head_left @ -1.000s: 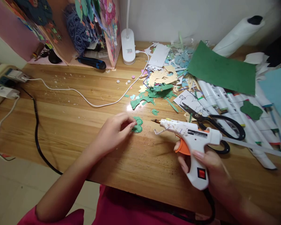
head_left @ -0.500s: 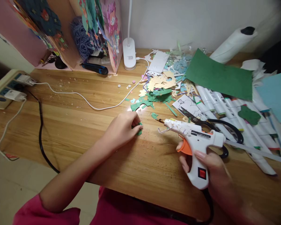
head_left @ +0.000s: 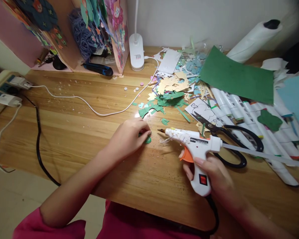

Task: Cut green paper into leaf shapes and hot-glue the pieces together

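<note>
My right hand (head_left: 211, 172) is wrapped round the grip of a white hot glue gun (head_left: 183, 135), its fingers by the orange trigger (head_left: 186, 154). The gun's nozzle points left, a short gap from my left hand (head_left: 132, 134). A glue stick (head_left: 251, 152) sticks out of the gun's back end. My left hand is closed over a small green paper piece (head_left: 148, 140) on the table, mostly hidden under the fingers. Black-handled scissors (head_left: 235, 132) lie behind the gun, partly covered by it.
Green paper scraps (head_left: 170, 99) and cream scraps (head_left: 173, 83) are heaped beyond my hands. Several markers (head_left: 246, 124) lie at the right under a green sheet (head_left: 239, 74). A white cable (head_left: 89, 106) crosses the table from a power strip (head_left: 0, 87). A utility knife (head_left: 98, 68) lies farther back.
My right hand has brought the glue gun left, its nozzle now nearer my left hand. My left hand stays on the green paper piece. The view has shifted slightly.
</note>
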{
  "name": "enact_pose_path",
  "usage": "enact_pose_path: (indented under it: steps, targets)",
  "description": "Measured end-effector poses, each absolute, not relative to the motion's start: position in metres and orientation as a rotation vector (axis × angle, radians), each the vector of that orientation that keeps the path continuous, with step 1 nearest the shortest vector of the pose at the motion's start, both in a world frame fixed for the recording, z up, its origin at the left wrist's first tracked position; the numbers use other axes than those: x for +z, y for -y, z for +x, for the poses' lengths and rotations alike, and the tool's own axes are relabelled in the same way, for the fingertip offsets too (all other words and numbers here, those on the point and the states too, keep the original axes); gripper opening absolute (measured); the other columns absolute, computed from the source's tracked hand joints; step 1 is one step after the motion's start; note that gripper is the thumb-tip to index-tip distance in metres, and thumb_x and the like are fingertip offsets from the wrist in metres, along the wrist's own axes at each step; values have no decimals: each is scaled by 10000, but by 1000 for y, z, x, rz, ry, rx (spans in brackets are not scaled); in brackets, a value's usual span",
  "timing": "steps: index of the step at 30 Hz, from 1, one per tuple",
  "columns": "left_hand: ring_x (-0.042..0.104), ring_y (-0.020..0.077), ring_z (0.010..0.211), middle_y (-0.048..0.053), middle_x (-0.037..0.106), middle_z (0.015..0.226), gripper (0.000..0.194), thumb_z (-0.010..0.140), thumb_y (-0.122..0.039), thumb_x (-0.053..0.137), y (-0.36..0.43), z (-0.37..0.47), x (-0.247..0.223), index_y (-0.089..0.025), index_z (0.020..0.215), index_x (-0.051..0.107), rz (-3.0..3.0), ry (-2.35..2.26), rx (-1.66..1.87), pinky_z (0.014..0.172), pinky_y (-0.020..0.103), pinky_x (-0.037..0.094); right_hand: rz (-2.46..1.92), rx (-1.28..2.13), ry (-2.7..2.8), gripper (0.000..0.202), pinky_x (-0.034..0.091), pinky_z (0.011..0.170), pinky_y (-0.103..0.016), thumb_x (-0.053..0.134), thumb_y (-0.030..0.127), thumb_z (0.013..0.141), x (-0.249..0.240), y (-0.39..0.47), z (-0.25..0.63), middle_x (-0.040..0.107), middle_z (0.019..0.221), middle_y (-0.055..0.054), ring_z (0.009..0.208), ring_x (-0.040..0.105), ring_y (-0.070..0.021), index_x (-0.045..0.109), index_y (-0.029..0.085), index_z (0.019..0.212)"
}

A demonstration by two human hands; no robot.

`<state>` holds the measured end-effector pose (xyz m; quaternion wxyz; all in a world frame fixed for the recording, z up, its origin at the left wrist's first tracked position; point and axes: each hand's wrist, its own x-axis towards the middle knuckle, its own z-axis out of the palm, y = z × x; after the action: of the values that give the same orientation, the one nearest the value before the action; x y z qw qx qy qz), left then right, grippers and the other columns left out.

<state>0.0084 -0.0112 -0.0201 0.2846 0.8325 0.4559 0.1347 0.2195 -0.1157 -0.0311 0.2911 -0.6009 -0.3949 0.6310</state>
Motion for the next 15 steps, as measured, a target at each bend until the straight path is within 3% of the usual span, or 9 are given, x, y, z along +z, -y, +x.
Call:
enact_pose_path:
  steps: [10, 15]
  targets:
    - [553, 144, 694, 49, 651, 786, 108, 823, -128, 555, 10, 8, -22, -150, 785, 653, 2186, -1237, 360, 621, 253, 400, -1576, 1678, 1126, 388, 298, 364, -225, 449, 461, 807, -29, 105, 207, 474, 422, 12, 371, 396, -99, 498, 194, 530]
    - [562, 153, 726, 50, 653, 791, 111, 823, -134, 556, 9, 7, -23, -152, 792, 661, 2175, -1229, 362, 637, 254, 400, -1623, 1661, 917, 266, 307, 392, -228, 508, 460, 766, -25, 105, 203, 509, 446, 18, 402, 408, -113, 558, 205, 707]
